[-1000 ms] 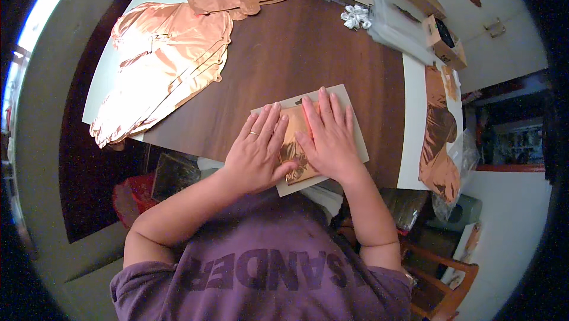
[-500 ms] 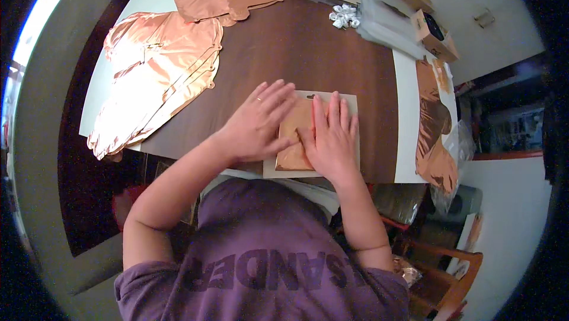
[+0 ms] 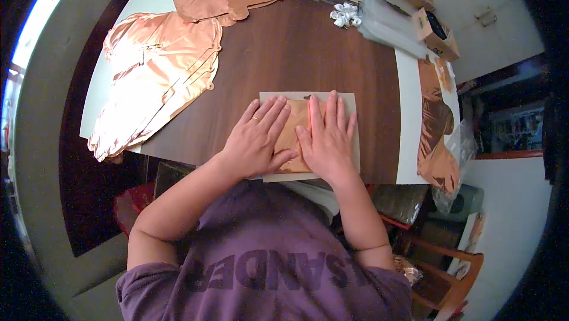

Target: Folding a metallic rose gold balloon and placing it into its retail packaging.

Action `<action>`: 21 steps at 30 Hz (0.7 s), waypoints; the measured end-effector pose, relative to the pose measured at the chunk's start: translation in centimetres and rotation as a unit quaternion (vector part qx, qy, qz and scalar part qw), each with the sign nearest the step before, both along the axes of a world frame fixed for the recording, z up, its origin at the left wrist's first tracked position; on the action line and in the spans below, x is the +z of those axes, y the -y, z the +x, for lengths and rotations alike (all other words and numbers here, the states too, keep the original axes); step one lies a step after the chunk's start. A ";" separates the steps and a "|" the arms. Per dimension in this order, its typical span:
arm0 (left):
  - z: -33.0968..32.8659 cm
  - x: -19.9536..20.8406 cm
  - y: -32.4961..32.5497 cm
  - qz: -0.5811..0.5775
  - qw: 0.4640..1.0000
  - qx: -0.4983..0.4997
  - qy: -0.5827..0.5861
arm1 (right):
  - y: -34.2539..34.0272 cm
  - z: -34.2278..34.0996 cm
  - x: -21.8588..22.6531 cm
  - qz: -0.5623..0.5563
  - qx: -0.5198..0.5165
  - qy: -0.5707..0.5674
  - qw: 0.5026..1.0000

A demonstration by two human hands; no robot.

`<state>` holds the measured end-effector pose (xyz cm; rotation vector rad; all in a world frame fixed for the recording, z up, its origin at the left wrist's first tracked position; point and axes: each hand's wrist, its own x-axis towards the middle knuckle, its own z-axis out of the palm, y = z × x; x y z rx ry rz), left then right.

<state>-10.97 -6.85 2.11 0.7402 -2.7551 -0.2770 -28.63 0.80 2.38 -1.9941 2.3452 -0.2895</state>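
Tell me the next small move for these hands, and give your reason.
Probably press the left hand and right hand down lightly together: they lie flat over opposite sides of the folded copper foil, which rests on the beige card, so they seem well placed to flatten it evenly.

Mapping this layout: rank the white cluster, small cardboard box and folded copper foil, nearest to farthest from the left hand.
Head view:
1. Folded copper foil, at the left hand.
2. White cluster, far side.
3. Small cardboard box, far right.
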 end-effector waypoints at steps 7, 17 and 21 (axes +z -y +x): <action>0.4 1.0 0.3 0.033 0.999 0.000 -0.025 | 0.1 0.1 0.1 -0.004 -0.001 0.001 1.000; 2.0 2.6 2.2 0.131 0.985 -0.082 -0.077 | 0.1 0.0 0.0 -0.016 -0.001 -0.001 1.000; 1.0 1.9 2.4 0.045 0.993 -0.109 -0.023 | 0.1 -0.2 1.0 0.001 -0.009 0.017 1.000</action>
